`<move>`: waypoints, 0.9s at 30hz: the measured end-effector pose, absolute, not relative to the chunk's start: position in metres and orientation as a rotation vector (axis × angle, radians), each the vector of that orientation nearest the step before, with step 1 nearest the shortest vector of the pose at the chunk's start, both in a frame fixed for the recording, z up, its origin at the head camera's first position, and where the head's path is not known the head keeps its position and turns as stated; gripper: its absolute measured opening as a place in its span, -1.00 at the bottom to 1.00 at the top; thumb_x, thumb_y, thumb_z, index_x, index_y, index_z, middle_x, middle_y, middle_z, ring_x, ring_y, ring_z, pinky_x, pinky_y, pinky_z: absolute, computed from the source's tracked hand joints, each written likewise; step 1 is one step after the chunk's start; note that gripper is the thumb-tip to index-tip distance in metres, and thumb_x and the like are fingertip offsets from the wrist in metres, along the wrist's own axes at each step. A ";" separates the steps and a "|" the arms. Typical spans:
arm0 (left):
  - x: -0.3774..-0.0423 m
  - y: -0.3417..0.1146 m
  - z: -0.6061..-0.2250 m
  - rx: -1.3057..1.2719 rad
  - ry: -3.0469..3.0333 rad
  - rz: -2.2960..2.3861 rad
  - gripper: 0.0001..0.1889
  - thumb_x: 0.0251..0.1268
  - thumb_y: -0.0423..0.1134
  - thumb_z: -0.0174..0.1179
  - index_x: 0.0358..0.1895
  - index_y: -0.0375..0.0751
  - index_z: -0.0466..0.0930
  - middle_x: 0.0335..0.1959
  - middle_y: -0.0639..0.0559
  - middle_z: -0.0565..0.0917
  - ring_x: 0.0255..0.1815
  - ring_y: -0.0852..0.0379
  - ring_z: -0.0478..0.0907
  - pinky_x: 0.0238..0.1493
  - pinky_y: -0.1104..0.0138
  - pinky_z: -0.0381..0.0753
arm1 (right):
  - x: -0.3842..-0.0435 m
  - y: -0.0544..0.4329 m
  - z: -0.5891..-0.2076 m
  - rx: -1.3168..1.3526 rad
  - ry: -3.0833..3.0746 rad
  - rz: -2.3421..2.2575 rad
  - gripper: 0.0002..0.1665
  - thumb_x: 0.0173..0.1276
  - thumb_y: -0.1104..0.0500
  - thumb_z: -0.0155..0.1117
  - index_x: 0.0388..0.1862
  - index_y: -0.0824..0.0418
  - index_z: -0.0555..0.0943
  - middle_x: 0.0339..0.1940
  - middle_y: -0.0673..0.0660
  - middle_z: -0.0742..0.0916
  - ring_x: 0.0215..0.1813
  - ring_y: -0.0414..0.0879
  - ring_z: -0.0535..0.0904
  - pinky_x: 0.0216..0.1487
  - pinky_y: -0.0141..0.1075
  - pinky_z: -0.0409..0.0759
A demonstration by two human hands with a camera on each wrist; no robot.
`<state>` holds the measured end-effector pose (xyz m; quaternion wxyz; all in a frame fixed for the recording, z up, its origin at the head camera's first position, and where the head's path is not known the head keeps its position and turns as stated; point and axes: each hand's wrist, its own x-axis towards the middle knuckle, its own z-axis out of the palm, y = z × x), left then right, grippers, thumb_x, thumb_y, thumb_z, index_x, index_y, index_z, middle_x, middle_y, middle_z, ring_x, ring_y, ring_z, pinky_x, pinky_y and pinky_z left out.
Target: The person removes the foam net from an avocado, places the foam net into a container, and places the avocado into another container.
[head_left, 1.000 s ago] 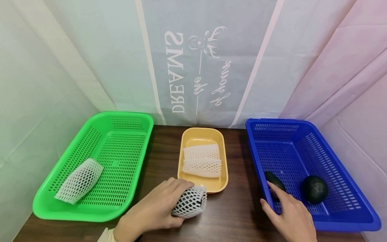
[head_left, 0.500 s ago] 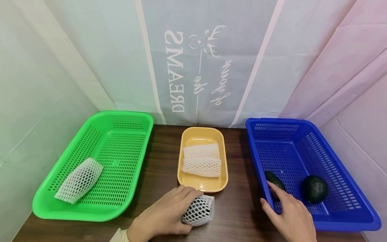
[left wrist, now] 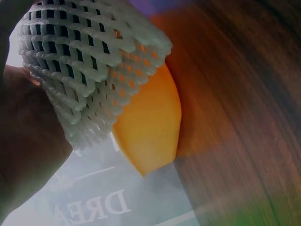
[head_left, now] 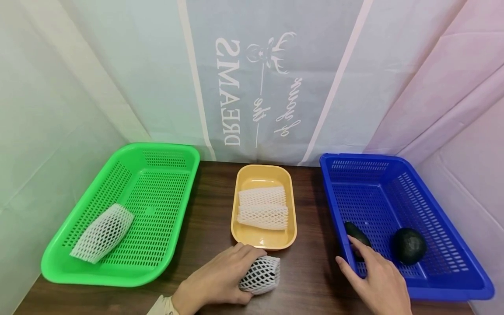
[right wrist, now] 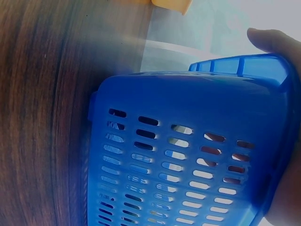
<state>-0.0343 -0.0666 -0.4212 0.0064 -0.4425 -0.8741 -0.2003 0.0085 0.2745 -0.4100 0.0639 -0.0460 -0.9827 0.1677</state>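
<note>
My left hand [head_left: 224,275] grips an avocado in a white foam net sleeve [head_left: 261,274], low over the table just in front of the yellow tray. Dark skin shows through the mesh, and the sleeve's loose end [left wrist: 136,70] reaches past the fruit in the left wrist view. My right hand [head_left: 379,278] rests over the near left rim of the blue basket [head_left: 338,218], thumb outside and apart from the wall, fingers inside. Beside those fingers lies a dark avocado [head_left: 354,232], partly covered. Another avocado [head_left: 409,246] sits farther right in that basket.
The yellow tray [head_left: 264,238] holds two flat white foam net sleeves [head_left: 262,217]. At left, a green basket [head_left: 157,227] holds a filled foam net sleeve [head_left: 103,233]. The dark wooden table [head_left: 309,262] ends at a printed curtain [head_left: 260,87] behind.
My left hand has moved right and nearer to me with the sleeved avocado, then slowed almost to a stop. The right hand has stayed on the basket rim.
</note>
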 end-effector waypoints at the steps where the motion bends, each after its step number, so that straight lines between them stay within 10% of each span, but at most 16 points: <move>1: -0.034 -0.066 -0.422 -1.394 -2.732 -0.630 -0.19 -0.20 -0.02 0.51 0.24 -0.06 0.38 0.04 0.19 0.57 0.04 0.27 0.49 0.13 0.39 0.55 | 0.008 0.274 -0.410 -0.139 -2.966 0.508 -0.21 0.27 -0.31 0.30 0.33 0.13 0.51 -0.03 0.26 0.77 -0.15 0.28 0.70 -0.27 0.18 0.58; 16: -0.036 -0.059 -0.436 -1.416 -2.781 -0.649 -0.19 -0.16 -0.03 0.50 0.27 -0.08 0.37 0.09 0.18 0.56 0.13 0.26 0.49 0.21 0.34 0.54 | 0.008 0.270 -0.411 -0.077 -2.838 0.539 -0.30 0.21 -0.18 0.43 0.25 0.12 0.57 -0.15 0.18 0.78 -0.23 0.13 0.71 -0.39 0.06 0.58; 23: -0.035 -0.059 -0.438 -1.411 -2.833 -0.634 -0.18 -0.12 -0.04 0.49 0.30 -0.06 0.35 0.12 0.18 0.55 0.14 0.25 0.47 0.20 0.32 0.55 | 0.004 0.266 -0.414 0.156 -2.608 0.587 -0.34 0.01 0.12 0.59 0.13 0.27 0.62 -0.01 0.33 0.73 -0.06 0.32 0.65 -0.12 0.20 0.54; 27: -0.034 -0.059 -0.440 -1.410 -2.849 -0.622 -0.18 -0.11 -0.03 0.49 0.32 -0.05 0.34 0.14 0.18 0.55 0.15 0.25 0.46 0.19 0.31 0.56 | 0.004 0.258 -0.414 0.274 -2.456 0.616 -0.47 0.17 0.02 0.48 0.02 0.33 0.66 -0.03 0.32 0.72 -0.01 0.28 0.60 0.22 -0.15 0.48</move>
